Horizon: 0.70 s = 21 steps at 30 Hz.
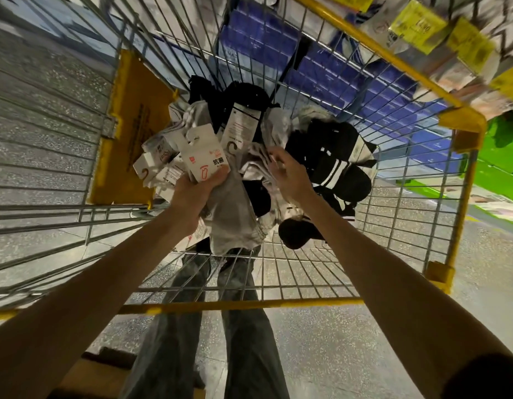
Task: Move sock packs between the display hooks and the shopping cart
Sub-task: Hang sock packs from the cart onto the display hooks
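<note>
Left hand [196, 194]: clenched round a bundle of white-carded sock packs [204, 164]; the cards fan out beyond the fingers and grey socks hang down past the wrist. Right hand [289, 174]: fingers bent onto a grey-and-white sock pack [256, 165] at its fingertips; whether it grips cannot be told. Black striped sock packs [333, 165]: heaped just right of that hand, inside the shopping cart [243, 305].
</note>
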Available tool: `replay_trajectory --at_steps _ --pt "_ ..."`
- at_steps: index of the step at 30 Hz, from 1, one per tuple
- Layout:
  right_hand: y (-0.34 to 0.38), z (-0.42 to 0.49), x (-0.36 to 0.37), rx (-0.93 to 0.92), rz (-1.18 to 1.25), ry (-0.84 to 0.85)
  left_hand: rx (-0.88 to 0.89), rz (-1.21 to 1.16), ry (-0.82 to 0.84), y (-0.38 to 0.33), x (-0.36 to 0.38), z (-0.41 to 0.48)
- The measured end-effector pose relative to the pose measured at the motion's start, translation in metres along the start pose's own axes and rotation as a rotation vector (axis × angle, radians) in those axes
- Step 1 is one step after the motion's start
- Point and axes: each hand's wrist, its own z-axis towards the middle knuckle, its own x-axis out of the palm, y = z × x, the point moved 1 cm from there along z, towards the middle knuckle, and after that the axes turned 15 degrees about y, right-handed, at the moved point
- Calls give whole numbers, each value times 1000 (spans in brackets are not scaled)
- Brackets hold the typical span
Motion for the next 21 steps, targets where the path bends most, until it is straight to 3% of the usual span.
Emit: replay_trajectory --at_steps 4,7,10,14,21 --pt "-12 -18 -23 85 276 -253 2 6 7 -1 2 -2" --pt "3 -37 -38 77 405 -297 27 5 15 -4 4 -4" --pt "34 -60 -59 14 479 -249 56 1 -36 -10 1 -6" --pt "79 -102 -108 -52 431 -61 150 -9 -101 -35 6 -13" --pt "175 -150 -192 -170 348 112 424 91 -136 -140 39 -52"
